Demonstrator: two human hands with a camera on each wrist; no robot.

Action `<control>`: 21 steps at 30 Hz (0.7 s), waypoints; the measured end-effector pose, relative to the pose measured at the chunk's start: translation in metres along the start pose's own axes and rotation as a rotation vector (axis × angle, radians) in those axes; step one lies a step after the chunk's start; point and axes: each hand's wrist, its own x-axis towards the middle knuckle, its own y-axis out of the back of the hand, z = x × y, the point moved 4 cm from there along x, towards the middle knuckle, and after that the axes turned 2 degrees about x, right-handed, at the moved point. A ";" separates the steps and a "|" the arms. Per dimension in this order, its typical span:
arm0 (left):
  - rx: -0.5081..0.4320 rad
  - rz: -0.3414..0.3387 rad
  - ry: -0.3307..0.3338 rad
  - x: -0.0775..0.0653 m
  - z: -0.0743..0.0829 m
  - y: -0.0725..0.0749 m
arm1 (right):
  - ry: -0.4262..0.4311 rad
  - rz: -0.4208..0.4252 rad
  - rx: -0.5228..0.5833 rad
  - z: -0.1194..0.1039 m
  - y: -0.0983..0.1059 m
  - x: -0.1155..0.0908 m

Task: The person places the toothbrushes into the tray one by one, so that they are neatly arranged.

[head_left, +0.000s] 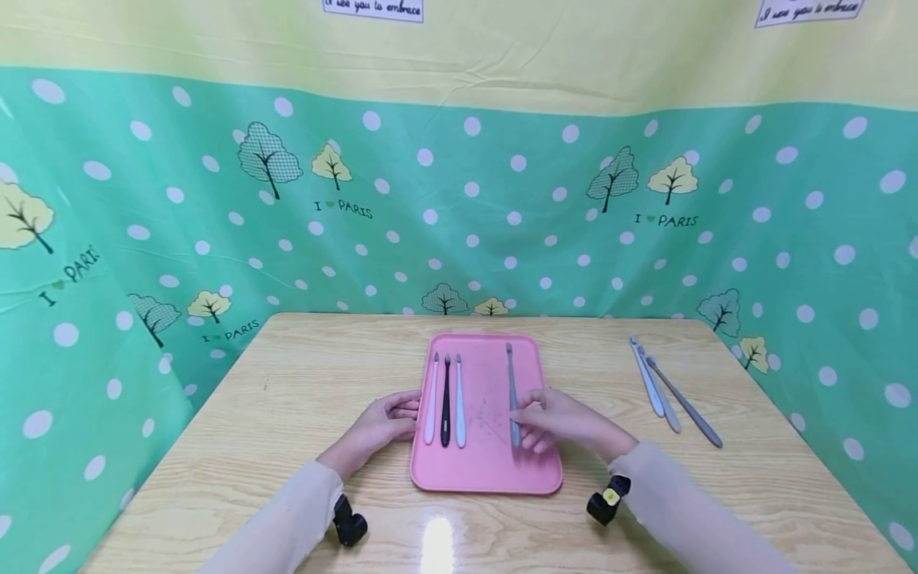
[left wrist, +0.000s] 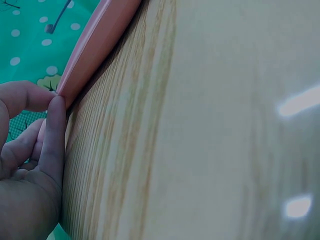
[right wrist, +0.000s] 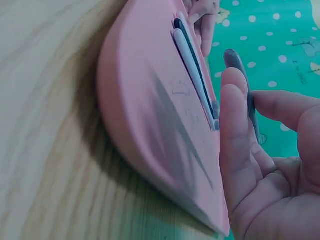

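My left hand pinches the left rim of a pink tray between thumb and index finger, as the left wrist view shows up close. My right hand pinches a grey toothbrush by its handle over the tray's right half, its head pointing away from me. In the right wrist view this toothbrush is raised off the tray, and its shadow falls on the pink surface. Side by side on the tray's left half lie a pinkish-white toothbrush, a black toothbrush and a pale blue toothbrush, heads away from me.
On the right of the wooden table lie a light blue toothbrush, a blue-grey toothbrush and a darker grey toothbrush, their heads close together. A green dotted curtain hangs behind and at both sides.
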 end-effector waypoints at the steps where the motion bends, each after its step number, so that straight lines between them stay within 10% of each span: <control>1: 0.001 0.000 -0.002 0.000 0.000 0.000 | -0.001 -0.008 -0.006 -0.001 -0.002 0.003; 21: -0.025 -0.008 0.003 0.001 -0.001 -0.001 | -0.048 -0.077 -0.005 -0.003 -0.029 0.032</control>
